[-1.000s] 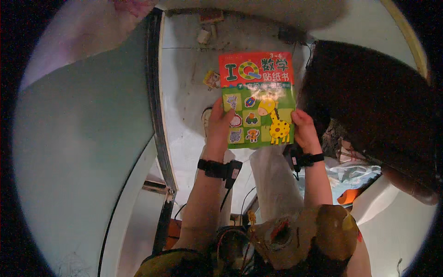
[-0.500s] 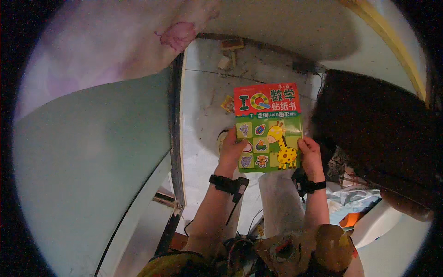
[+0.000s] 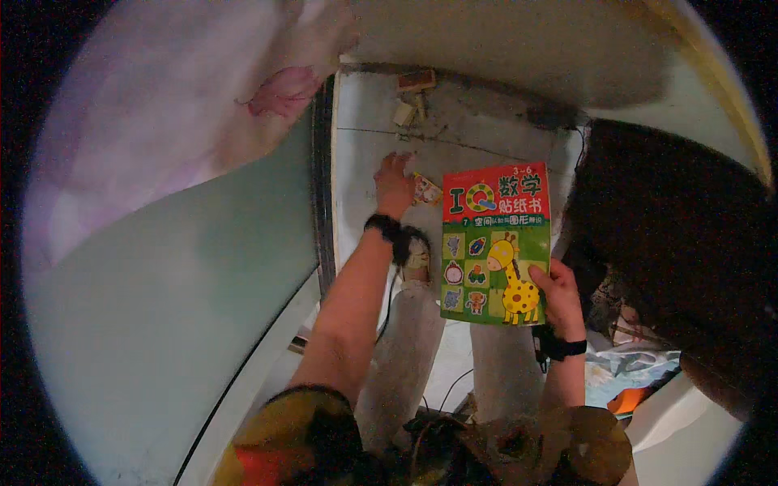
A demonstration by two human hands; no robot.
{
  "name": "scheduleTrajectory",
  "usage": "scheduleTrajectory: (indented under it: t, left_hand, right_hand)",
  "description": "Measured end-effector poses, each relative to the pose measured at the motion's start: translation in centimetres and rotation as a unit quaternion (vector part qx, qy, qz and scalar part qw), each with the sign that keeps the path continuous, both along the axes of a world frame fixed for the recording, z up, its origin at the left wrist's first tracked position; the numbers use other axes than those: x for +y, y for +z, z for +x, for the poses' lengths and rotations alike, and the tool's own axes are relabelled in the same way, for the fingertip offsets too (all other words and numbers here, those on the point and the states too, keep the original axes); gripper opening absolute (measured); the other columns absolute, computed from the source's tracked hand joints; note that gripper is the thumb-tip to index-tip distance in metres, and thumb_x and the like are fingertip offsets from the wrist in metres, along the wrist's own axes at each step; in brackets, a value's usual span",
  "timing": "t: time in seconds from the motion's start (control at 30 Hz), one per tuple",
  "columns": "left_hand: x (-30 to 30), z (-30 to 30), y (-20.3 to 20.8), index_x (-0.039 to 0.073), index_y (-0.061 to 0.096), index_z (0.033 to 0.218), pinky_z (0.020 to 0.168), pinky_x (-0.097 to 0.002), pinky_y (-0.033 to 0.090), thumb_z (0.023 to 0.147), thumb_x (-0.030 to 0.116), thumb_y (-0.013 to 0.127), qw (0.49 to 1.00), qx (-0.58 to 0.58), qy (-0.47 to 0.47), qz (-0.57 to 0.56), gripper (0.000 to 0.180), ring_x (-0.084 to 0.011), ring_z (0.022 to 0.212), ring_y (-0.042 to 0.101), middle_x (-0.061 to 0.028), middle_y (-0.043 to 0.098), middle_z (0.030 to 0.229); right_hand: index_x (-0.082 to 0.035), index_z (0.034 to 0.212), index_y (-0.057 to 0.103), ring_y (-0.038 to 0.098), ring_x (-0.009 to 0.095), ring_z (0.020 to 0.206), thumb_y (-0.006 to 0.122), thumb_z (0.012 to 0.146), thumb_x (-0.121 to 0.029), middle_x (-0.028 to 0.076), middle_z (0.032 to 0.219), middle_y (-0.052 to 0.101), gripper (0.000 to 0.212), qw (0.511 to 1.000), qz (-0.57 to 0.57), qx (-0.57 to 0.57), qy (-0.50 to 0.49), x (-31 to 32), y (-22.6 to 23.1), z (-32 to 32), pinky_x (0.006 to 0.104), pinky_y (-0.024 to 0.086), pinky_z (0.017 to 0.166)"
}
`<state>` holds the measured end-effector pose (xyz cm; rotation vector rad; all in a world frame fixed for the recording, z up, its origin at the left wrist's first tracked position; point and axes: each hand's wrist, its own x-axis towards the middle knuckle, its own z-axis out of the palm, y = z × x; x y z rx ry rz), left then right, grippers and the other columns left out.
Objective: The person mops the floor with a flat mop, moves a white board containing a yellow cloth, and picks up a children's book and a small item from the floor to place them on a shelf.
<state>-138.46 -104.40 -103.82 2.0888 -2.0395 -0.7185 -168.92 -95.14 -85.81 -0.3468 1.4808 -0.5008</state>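
My right hand [image 3: 561, 296] grips the lower right edge of a thin children's activity book [image 3: 496, 259], thumb on its front. The cover is red above and green below, with a yellow spotted giraffe and small pictures in squares. It is held upright, facing me, over my legs. My left hand [image 3: 395, 185] is off the book and stretched forward over the floor, fingers apart and nothing seen in them. Close to its right side is a small colourful card or packet [image 3: 427, 190] on the floor, partly hidden by the hand.
Small brownish blocks or scraps [image 3: 416, 80] lie by the far wall. A dark brown padded piece [image 3: 664, 235] fills the right side. Below it are a bluish plastic bag [image 3: 620, 373] and an orange item [image 3: 628, 400]. A pale green panel [image 3: 178, 300] stands left, under flowered cloth [image 3: 194, 97].
My left hand has let go of the book and reached forward to the floor beside the small card. The book, now in my right hand alone, has shifted slightly right and down.
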Motion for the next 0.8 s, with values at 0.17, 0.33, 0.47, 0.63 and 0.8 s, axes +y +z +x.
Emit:
scheduleTrajectory:
  t: [0.17,0.33,0.47,0.63,0.8]
  left_hand:
    - [-5.7,1.1,-5.6,0.023,0.040,0.125,0.084,-0.0428,0.043,0.071,0.009,0.057,0.970,-0.155,-0.061,0.175,0.058,-0.0335,0.125,0.023,-0.0057,0.021,0.138]
    - [-4.0,11.1,-10.4,0.021,0.038,0.127,0.082,-0.0418,0.045,0.072,0.009,0.058,0.961,-0.246,-0.121,0.045,0.059,-0.0342,0.120,0.033,-0.0087,0.029,0.135]
    - [-1.5,10.4,-9.5,0.010,0.048,0.113,0.077,-0.0402,0.046,0.072,0.014,0.060,0.990,-0.108,0.020,0.084,0.043,-0.0316,0.095,0.052,-0.0132,0.050,0.112]
    - [-1.9,11.7,-7.3,0.005,0.058,0.093,0.074,-0.0389,0.046,0.072,0.017,0.062,0.991,-0.080,0.082,-0.065,0.025,-0.0312,0.088,0.055,-0.0142,0.056,0.096]
    - [-4.9,11.6,-8.2,0.006,0.058,0.093,0.073,-0.0420,0.045,0.071,0.016,0.061,0.957,-0.277,-0.006,0.080,0.024,-0.0307,0.084,0.053,-0.0146,0.056,0.095]
  right_hand:
    - [-0.002,0.100,0.059,0.056,0.011,0.078,0.056,0.081,-0.010,0.003,0.090,0.062,0.021,0.997,0.002,0.040,0.064,-1.1,0.1,-0.7,0.0233,0.045,0.071]
    - [-0.002,0.094,0.061,0.056,0.009,0.075,0.058,0.080,-0.012,0.003,0.086,0.063,0.018,0.995,-0.008,0.019,0.095,-2.5,0.6,1.7,0.0242,0.045,0.067]
    - [-0.002,0.092,0.061,0.056,0.009,0.072,0.058,0.081,-0.014,0.002,0.083,0.062,0.016,0.995,-0.002,0.042,0.087,-1.5,-0.2,0.8,0.0233,0.045,0.063]
    - [-0.002,0.089,0.061,0.055,0.008,0.071,0.057,0.082,-0.014,0.002,0.082,0.062,0.015,0.994,-0.019,0.051,0.092,-1.5,-0.5,1.5,0.0224,0.044,0.062]
    - [-0.001,0.090,0.061,0.056,0.008,0.071,0.057,0.082,-0.014,0.003,0.082,0.063,0.016,0.989,-0.010,0.060,0.134,-2.0,-0.1,0.8,0.0234,0.045,0.063]
